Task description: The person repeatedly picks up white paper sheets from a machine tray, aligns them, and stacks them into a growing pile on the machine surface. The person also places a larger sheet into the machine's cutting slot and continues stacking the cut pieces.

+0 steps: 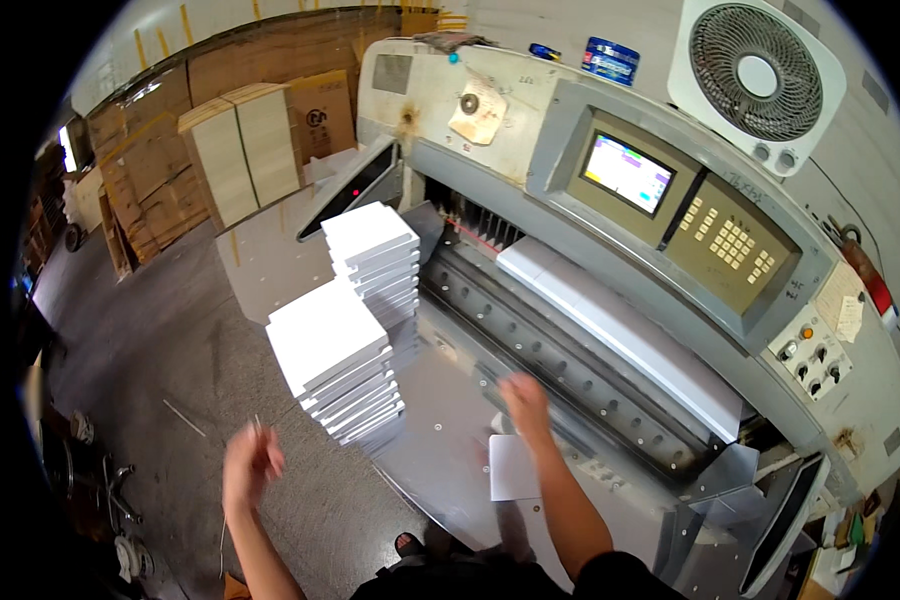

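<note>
My left hand (pixel 253 465) hangs over the floor, left of the paper cutting machine's table. Its blurred fingers are loosely bent and look apart, with nothing clearly held. Above the metal table (pixel 440 400) is my right hand (pixel 526 405), smeared by motion, its fingers not clear. Beneath the right forearm lies a small white sheet or pad (pixel 512 468), partly covered by the arm. Two tall stacks of white paper blocks, a nearer stack (pixel 330 335) and a farther stack (pixel 370 235), stand at the table's left side. A long row of white paper (pixel 620 335) sits under the machine's front.
The cutting machine carries a lit screen (pixel 628 172), a keypad (pixel 727 238) and knobs (pixel 810 355). A white fan (pixel 757 75) stands on top. Cardboard boxes (pixel 150 165) and strapped paper bundles (pixel 240 150) are at the back left. A thin strip (pixel 184 418) lies on the floor.
</note>
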